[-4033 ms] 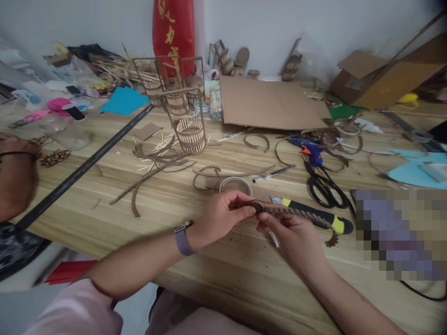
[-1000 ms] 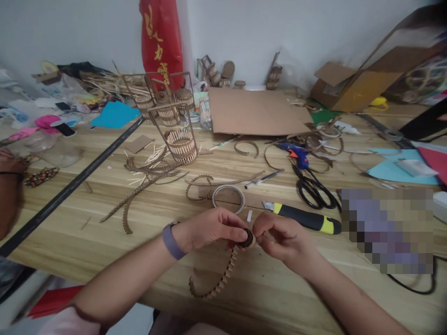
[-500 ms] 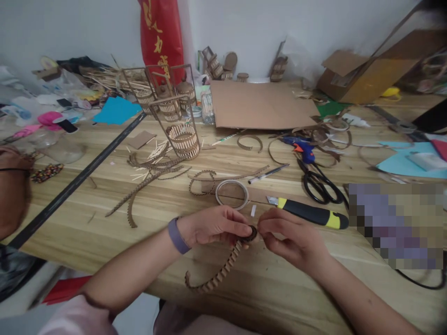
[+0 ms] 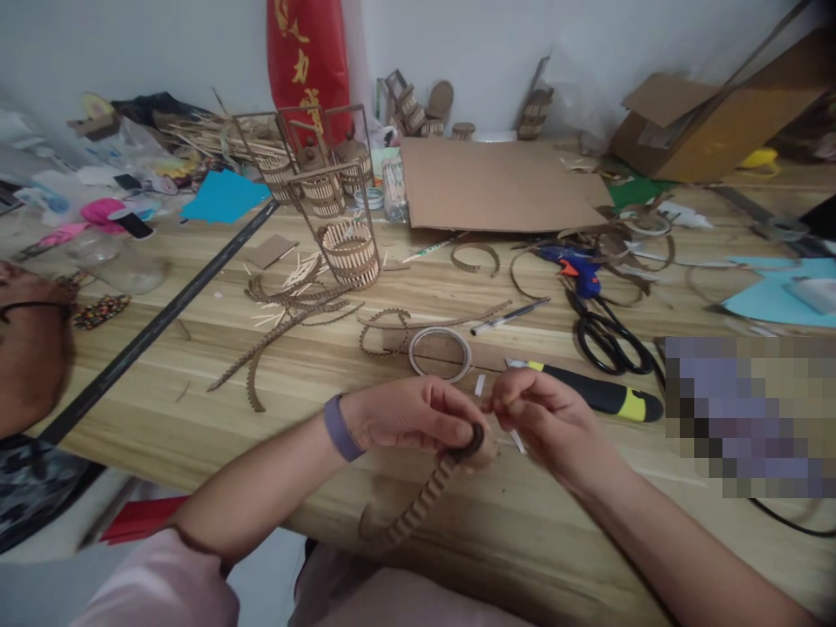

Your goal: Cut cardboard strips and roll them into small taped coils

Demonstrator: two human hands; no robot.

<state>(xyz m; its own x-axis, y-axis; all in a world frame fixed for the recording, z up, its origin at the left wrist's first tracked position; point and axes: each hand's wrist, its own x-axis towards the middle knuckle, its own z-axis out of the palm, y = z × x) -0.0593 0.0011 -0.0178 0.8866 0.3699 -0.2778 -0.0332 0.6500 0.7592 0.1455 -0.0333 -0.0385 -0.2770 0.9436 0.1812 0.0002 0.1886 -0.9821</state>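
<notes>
My left hand, with a purple band at the wrist, pinches the coiled end of a ridged cardboard strip. The strip's loose part curves down and left over the wooden table, slightly blurred. Just to the right, my right hand has thumb and forefinger pressed together; a small white sliver shows below those fingers, and whether they grip it is unclear. Beyond my hands lie a roll of tape and a yellow-black cutter.
Black scissors and a blue glue gun lie at the right. Small stick baskets stand behind loose strips. Another person's arm rests at the left edge. A cardboard sheet lies at the back.
My right hand has risen slightly, and a white sliver now shows beneath its fingers. The strip has swung a little in my left hand. The whole view has shifted slightly.
</notes>
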